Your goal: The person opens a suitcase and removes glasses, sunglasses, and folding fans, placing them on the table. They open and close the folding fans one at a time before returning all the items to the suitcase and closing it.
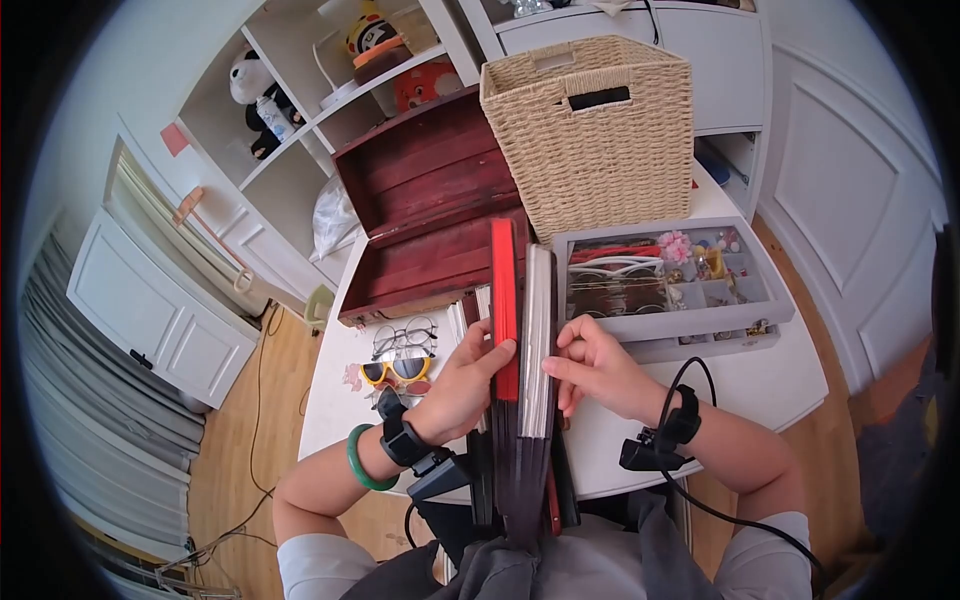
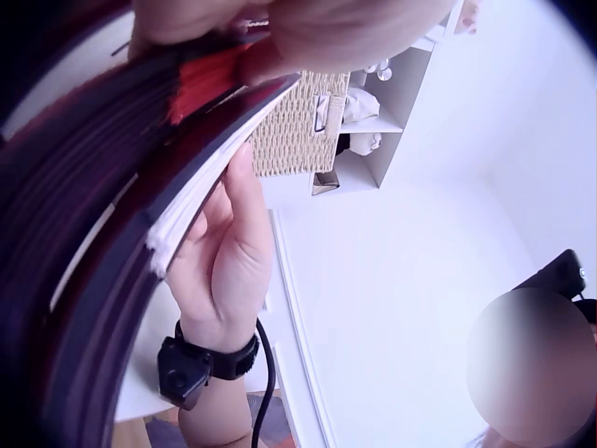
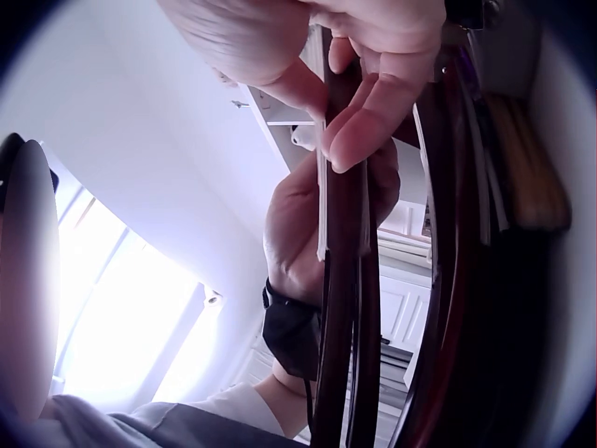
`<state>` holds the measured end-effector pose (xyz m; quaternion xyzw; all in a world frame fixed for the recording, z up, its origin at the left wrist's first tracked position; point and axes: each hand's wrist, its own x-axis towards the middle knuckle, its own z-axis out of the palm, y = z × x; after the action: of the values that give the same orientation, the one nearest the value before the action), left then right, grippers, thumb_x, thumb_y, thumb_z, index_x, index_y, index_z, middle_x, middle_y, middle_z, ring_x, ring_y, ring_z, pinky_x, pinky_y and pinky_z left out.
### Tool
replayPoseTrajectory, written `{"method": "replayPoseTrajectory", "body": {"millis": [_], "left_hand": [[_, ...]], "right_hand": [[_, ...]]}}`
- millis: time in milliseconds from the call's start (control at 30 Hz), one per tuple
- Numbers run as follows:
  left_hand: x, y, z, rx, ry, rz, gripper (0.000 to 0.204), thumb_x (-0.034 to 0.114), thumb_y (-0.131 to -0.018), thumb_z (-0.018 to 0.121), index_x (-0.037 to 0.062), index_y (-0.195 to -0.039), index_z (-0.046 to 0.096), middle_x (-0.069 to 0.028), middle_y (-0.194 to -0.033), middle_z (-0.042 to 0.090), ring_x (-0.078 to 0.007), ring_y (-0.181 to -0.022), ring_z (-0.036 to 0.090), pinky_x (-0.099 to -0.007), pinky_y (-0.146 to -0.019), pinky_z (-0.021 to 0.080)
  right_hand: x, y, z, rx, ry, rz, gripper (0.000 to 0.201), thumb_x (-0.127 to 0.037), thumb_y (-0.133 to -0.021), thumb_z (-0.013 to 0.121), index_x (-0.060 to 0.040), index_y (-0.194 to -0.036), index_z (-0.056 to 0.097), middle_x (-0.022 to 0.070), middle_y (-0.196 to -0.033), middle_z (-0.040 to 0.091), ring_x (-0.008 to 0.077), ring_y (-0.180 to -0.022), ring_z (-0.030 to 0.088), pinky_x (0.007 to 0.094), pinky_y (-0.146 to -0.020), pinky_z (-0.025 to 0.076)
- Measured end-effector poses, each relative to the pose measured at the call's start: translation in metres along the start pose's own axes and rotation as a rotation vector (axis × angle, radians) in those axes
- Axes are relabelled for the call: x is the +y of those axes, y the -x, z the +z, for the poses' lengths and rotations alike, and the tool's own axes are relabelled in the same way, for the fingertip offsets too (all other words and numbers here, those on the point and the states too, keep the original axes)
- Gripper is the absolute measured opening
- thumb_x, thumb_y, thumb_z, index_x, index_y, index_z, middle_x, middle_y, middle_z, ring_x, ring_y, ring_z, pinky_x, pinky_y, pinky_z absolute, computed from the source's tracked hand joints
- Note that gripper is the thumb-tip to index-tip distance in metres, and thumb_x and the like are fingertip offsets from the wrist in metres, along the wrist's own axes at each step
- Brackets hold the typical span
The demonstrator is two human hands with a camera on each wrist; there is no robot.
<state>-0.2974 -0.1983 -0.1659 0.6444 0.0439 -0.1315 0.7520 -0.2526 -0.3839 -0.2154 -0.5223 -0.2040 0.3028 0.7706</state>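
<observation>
Two thick dark-covered books stand side by side in front of the body, page edges facing up. My left hand (image 1: 458,385) grips the red-edged book (image 1: 505,300), its thumb lying across the red edge. The neighbouring white-edged book (image 1: 536,360) is held by my right hand (image 1: 605,370), thumb on the page edge and fingers curled against the cover. In the right wrist view that hand's thumb and fingers (image 3: 359,131) pinch a thin dark-brown covered part. More dark books (image 3: 452,252) stand close by, partly hidden behind the held ones.
An open reddish wooden chest (image 1: 420,200) stands at the table's back left, beside a tall woven basket (image 1: 590,150). A grey compartment box (image 1: 660,320) with jewellery and glasses lies to the right. Several eyeglasses (image 1: 405,340) and yellow sunglasses (image 1: 397,370) rest on the white table (image 1: 330,420).
</observation>
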Motion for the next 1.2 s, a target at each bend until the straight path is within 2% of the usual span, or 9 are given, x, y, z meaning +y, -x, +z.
{"method": "replayPoseTrajectory", "body": {"millis": [67, 233, 500, 567, 800, 900, 1033, 1067, 1200], "left_hand": [[0.0, -0.006, -0.009, 0.061, 0.019, 0.108, 0.034, 0.014, -0.095, 0.045, 0.0042, -0.126, 0.034, -0.0088, -0.112, 0.054, -0.0155, -0.098, 0.057, -0.0328, -0.081, 0.05], [0.019, -0.01, -0.022, 0.141, 0.01, 0.188, 0.028, 0.013, -0.095, 0.044, 0.0041, -0.12, 0.037, -0.0086, -0.108, 0.053, -0.0174, -0.098, 0.056, -0.0381, -0.081, 0.053], [0.038, -0.005, -0.016, 0.073, 0.075, 0.242, 0.024, 0.015, -0.096, 0.043, 0.0043, -0.118, 0.04, -0.0115, -0.114, 0.052, -0.0206, -0.104, 0.055, -0.0394, -0.09, 0.048], [0.041, -0.004, -0.011, 0.007, 0.11, 0.225, 0.026, 0.016, -0.096, 0.044, 0.0044, -0.119, 0.04, -0.0119, -0.118, 0.052, -0.0209, -0.106, 0.055, -0.0393, -0.093, 0.047], [0.054, -0.01, 0.019, -0.155, 0.177, 0.334, 0.03, 0.019, -0.095, 0.047, 0.0076, -0.121, 0.039, -0.0117, -0.125, 0.048, -0.021, -0.115, 0.05, -0.0402, -0.099, 0.041], [0.06, -0.016, 0.027, -0.172, 0.142, 0.393, 0.03, 0.019, -0.095, 0.047, 0.0079, -0.121, 0.039, -0.0118, -0.126, 0.048, -0.0213, -0.117, 0.049, -0.0397, -0.099, 0.04], [0.058, -0.032, 0.019, -0.068, 0.018, 0.485, 0.027, 0.017, -0.095, 0.047, 0.0085, -0.12, 0.042, -0.0064, -0.118, 0.052, -0.0169, -0.107, 0.054, -0.0368, -0.094, 0.043], [0.06, -0.033, 0.018, -0.034, -0.011, 0.487, 0.024, 0.017, -0.095, 0.047, 0.0076, -0.117, 0.046, -0.0039, -0.111, 0.055, -0.0147, -0.1, 0.056, -0.0353, -0.091, 0.045], [0.059, -0.043, 0.003, -0.014, -0.109, 0.506, 0.023, 0.017, -0.094, 0.049, 0.0066, -0.114, 0.049, -0.0041, -0.109, 0.057, -0.0142, -0.099, 0.056, -0.0335, -0.089, 0.045]], "right_hand": [[0.002, 0.001, 0.001, 0.018, 0.079, -0.057, 0.028, -0.01, -0.089, 0.056, -0.0052, -0.106, 0.034, 0.0057, -0.075, 0.053, 0.012, -0.054, 0.058, 0.0246, -0.045, 0.051], [0.01, 0.002, 0.001, 0.047, 0.42, -0.17, 0.03, -0.005, -0.089, 0.054, -0.0028, -0.114, 0.038, 0.003, -0.073, 0.052, 0.0074, -0.053, 0.054, 0.0221, -0.047, 0.047], [0.008, 0.004, 0.003, 0.123, 0.724, -0.308, 0.013, -0.011, -0.085, 0.059, -0.0008, -0.091, 0.055, 0.0066, -0.062, 0.058, 0.0163, -0.054, 0.057, 0.0287, -0.052, 0.043], [0.008, 0.004, 0.004, 0.114, 0.608, -0.347, 0.011, -0.011, -0.089, 0.057, -0.0012, -0.092, 0.055, -0.0011, -0.063, 0.058, 0.0073, -0.051, 0.052, 0.0229, -0.047, 0.042], [0.002, 0.007, 0.012, -0.252, -0.178, -0.087, 0.039, -0.035, -0.099, 0.035, -0.0061, -0.124, 0.043, 0.0099, -0.099, 0.058, 0.0157, -0.085, 0.059, 0.0314, -0.078, 0.051], [-0.011, 0.012, 0.01, -0.374, -0.259, 0.001, 0.042, -0.04, -0.098, 0.031, -0.0057, -0.12, 0.042, 0.0098, -0.095, 0.058, 0.0168, -0.086, 0.059, 0.0341, -0.079, 0.05], [-0.01, 0.006, -0.01, -0.297, -0.211, -0.061, 0.037, -0.041, -0.098, 0.032, -0.0062, -0.098, 0.046, 0.006, -0.079, 0.055, 0.0108, -0.059, 0.054, 0.0248, -0.051, 0.047], [-0.016, 0.008, -0.003, -0.122, -0.149, -0.131, 0.037, -0.04, -0.098, 0.033, -0.0059, -0.093, 0.046, 0.0043, -0.074, 0.053, 0.0078, -0.049, 0.047, 0.021, -0.041, 0.039], [-0.015, 0.005, -0.003, -0.119, -0.072, -0.206, 0.035, -0.038, -0.098, 0.034, -0.0051, -0.093, 0.045, 0.0042, -0.075, 0.054, 0.0064, -0.051, 0.047, 0.0197, -0.041, 0.039]]}}
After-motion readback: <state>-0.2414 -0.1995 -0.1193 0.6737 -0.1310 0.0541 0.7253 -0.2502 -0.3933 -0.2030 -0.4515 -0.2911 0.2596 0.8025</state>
